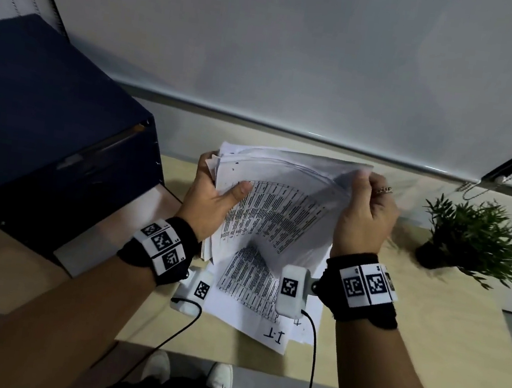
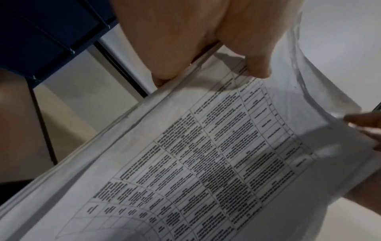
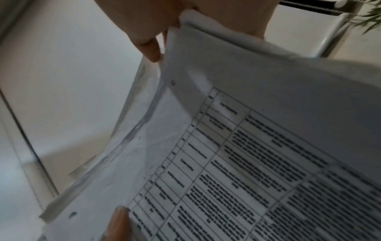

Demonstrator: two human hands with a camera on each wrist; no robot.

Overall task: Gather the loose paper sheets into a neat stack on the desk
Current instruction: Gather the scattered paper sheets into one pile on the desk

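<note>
A thick bundle of printed paper sheets point(image 1: 279, 203) with tables of text is held up above the desk point(image 1: 392, 335), bowed in the middle. My left hand point(image 1: 216, 188) grips its left edge, thumb on the top sheet point(image 2: 206, 154) and fingers behind. My right hand point(image 1: 366, 208) pinches the right edge near the top corner point(image 3: 247, 114). A few more printed sheets point(image 1: 263, 299) lie flat on the desk beneath the bundle, one marked with large characters near its front corner.
A dark blue box point(image 1: 47, 140) stands on the desk at the left, close to my left hand. A small potted plant point(image 1: 476, 239) sits at the right. White blinds point(image 1: 299, 53) hang behind. Cables point(image 1: 312, 364) run from the wrist cameras.
</note>
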